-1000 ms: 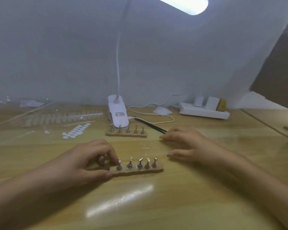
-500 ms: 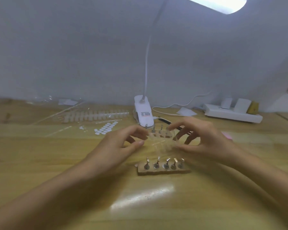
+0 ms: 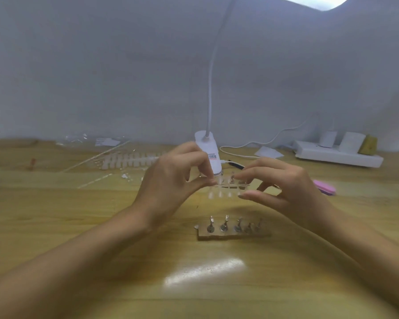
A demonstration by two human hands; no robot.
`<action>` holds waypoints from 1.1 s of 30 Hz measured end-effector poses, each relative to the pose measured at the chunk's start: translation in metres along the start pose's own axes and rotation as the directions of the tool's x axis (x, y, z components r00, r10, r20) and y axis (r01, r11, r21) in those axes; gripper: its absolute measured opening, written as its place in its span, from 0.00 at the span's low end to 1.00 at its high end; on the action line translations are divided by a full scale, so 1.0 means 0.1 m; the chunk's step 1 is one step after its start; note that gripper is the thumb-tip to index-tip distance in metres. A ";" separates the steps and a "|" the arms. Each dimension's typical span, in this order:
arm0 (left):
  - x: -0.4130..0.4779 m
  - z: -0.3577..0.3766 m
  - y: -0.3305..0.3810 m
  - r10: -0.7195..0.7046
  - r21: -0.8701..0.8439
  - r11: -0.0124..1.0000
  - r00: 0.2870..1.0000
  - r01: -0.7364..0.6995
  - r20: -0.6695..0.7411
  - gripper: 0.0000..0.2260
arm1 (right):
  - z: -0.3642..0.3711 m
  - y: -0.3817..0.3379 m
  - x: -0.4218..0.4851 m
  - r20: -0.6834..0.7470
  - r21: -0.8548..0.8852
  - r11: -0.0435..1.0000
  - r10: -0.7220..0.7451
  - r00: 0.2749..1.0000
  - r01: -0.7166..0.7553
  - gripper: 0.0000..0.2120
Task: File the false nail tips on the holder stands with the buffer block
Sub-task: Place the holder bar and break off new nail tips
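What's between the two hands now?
Head view: a clear strip of nail tips spans the gap, the left hand pinching one end, the right hand holding the other.

Lamp head (image 3: pixel 313 1) cut off by the top edge; far holder stand (image 3: pixel 232 178) mostly hidden behind the blurred nail-tip strip (image 3: pixel 226 187)

**Colour findings**

The lamp base (image 3: pixel 209 153) is white, its label red and dark. Beneath it, the table (image 3: pixel 78 226) shows yellow wood grain. Right of it: pink buffer block (image 3: pixel 325 188), white power strip (image 3: pixel 336 157). In front of it: clear nail-tip strip (image 3: pixel 226 186), brown holder stand (image 3: pixel 233 236).
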State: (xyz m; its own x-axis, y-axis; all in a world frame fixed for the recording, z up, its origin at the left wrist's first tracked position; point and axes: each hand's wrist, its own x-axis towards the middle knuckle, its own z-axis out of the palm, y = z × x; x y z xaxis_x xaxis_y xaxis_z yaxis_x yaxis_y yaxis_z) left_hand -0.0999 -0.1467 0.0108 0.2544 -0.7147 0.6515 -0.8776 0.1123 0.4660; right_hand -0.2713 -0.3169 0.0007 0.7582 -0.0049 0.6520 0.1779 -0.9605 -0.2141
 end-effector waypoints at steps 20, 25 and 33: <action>-0.17 0.16 -0.14 -0.397 -0.317 0.825 0.878 0.469 0.266 0.15 | -0.05 0.25 -0.20 0.297 -0.023 0.941 0.330 0.896 -0.338 0.22; -0.23 0.13 -0.22 -0.337 -0.281 0.866 0.898 0.414 0.282 0.13 | -0.41 0.39 -0.09 0.231 -0.069 0.884 0.465 0.855 -0.462 0.12; -0.25 0.14 -0.23 -0.283 -0.329 0.865 0.910 0.379 0.304 0.10 | -0.89 0.68 -0.30 0.426 -0.391 0.723 0.691 0.584 -0.570 0.13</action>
State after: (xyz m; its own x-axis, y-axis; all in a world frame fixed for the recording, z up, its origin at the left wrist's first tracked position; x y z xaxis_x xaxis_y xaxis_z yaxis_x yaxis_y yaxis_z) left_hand -0.0922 -0.1415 -0.0243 0.3564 -0.8917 0.2788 -0.5287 0.0536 0.8471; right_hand -0.3379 -0.4069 0.0314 0.8329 -0.5480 -0.0766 -0.5487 -0.8002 -0.2419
